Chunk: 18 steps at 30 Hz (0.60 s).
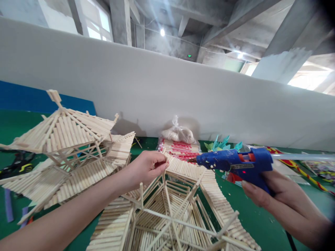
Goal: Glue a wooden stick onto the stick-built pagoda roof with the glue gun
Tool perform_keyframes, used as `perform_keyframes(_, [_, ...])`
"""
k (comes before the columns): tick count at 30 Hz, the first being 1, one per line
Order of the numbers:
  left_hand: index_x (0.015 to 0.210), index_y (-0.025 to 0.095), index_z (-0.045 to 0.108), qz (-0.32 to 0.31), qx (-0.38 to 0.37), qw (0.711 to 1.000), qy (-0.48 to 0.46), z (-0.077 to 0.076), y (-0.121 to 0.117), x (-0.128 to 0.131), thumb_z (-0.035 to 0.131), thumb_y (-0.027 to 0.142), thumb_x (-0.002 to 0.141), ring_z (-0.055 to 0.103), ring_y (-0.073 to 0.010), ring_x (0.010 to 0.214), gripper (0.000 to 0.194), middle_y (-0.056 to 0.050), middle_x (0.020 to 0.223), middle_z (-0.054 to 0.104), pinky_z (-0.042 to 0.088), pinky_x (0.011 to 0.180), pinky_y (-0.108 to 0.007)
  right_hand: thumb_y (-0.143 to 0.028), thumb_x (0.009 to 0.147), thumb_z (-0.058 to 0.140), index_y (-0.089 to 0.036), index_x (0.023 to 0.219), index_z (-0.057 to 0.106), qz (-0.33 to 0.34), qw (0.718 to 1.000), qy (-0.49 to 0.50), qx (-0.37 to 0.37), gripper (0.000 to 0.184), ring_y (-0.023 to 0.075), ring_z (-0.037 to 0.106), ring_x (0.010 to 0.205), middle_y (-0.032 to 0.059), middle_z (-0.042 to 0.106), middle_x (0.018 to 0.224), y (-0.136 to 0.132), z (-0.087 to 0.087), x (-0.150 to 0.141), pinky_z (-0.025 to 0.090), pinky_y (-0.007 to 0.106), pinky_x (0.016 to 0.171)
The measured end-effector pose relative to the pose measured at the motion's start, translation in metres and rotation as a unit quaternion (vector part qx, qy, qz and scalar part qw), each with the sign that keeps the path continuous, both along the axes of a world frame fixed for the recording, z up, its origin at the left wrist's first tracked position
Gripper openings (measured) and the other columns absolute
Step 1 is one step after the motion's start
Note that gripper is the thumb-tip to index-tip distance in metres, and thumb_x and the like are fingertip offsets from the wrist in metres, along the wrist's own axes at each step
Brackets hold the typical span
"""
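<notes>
Two bare hands are at work on my screen, and I watch them from far off through the head camera. My left hand, in the middle of the frame, pinches a thin stick between thumb and fingers. The stick stands up at the far side of a stick house, which sits low in the middle of the frame. I can't tell if the stick is stuck to it. The house has no top, so I can look down past its crossed sticks to its floor.

My right hand, at the right of the frame, is wrapped around a blue glue gun. A small red light glows on its side. Its tip points left, toward my left hand, but does not touch it. A long, clear glue stick pokes out of the gun's back.

At the left of the frame is another stick house, with a pointy roof. Both houses sit on a green table. Behind the low house I see a clear bag on some red and white packs. Blue-green paper leaves lie just right of them. A white wall runs across the back.
</notes>
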<state>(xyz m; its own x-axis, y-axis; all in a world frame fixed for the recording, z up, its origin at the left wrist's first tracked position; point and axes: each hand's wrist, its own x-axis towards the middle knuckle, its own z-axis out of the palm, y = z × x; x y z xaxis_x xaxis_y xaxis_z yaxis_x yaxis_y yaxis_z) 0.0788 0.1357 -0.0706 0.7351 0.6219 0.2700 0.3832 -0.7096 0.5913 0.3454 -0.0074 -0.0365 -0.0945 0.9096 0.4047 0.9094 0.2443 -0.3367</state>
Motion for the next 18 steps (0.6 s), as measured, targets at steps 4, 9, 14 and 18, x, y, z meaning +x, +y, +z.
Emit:
perform_keyframes(4, [0.05, 0.02, 0.031, 0.0, -0.001, 1.0, -0.003, -0.0017, 0.0, -0.0007, 0.037, 0.023, 0.08, 0.033, -0.0107, 0.051, 0.03, 0.004, 0.052, 0.033, 0.027, 0.048, -0.024, -0.044, 0.082, 0.044, -0.028, 0.072, 0.057, -0.011, 1.0, -0.006, 0.004, 0.023, 0.0177, 0.059, 0.062, -0.0003, 0.064, 0.074, 0.0007, -0.002, -0.001, 0.05, 0.025, 0.048])
perform_keyframes(9, [0.049, 0.02, 0.031, 0.001, -0.003, 1.0, -0.004, -0.0019, 0.0005, -0.0002, 0.038, 0.022, 0.079, 0.033, -0.0103, 0.05, 0.031, 0.005, 0.051, 0.032, 0.027, 0.047, -0.023, -0.044, 0.082, 0.045, -0.03, 0.078, 0.058, -0.014, 1.0, 0.006, -0.002, 0.02, 0.0173, 0.06, 0.067, -0.0013, 0.065, 0.081, 0.0006, -0.004, -0.0011, 0.05, 0.024, 0.052])
perform_keyframes(14, [0.05, 0.02, 0.031, 0.002, -0.002, 1.0, -0.005, -0.0002, 0.0006, 0.0004, 0.038, 0.022, 0.079, 0.033, -0.0103, 0.05, 0.03, 0.005, 0.051, 0.031, 0.027, 0.048, -0.023, -0.043, 0.083, 0.045, -0.03, 0.078, 0.057, -0.009, 1.0, 0.005, 0.005, 0.018, 0.0144, 0.056, 0.057, -0.0031, 0.062, 0.07, 0.0013, -0.0024, -0.0014, 0.047, 0.022, 0.048])
perform_keyframes(18, [0.05, 0.02, 0.03, 0.0, 0.0, 1.0, -0.004, -0.0003, 0.0003, 0.0001, 0.038, 0.022, 0.079, 0.032, -0.0101, 0.05, 0.03, 0.005, 0.051, 0.031, 0.027, 0.048, -0.023, -0.042, 0.083, 0.045, -0.03, 0.078, 0.057, -0.008, 1.0, 0.004, 0.002, 0.017, 0.0137, 0.056, 0.057, -0.0039, 0.062, 0.07, 0.0015, -0.0023, -0.0001, 0.047, 0.021, 0.048])
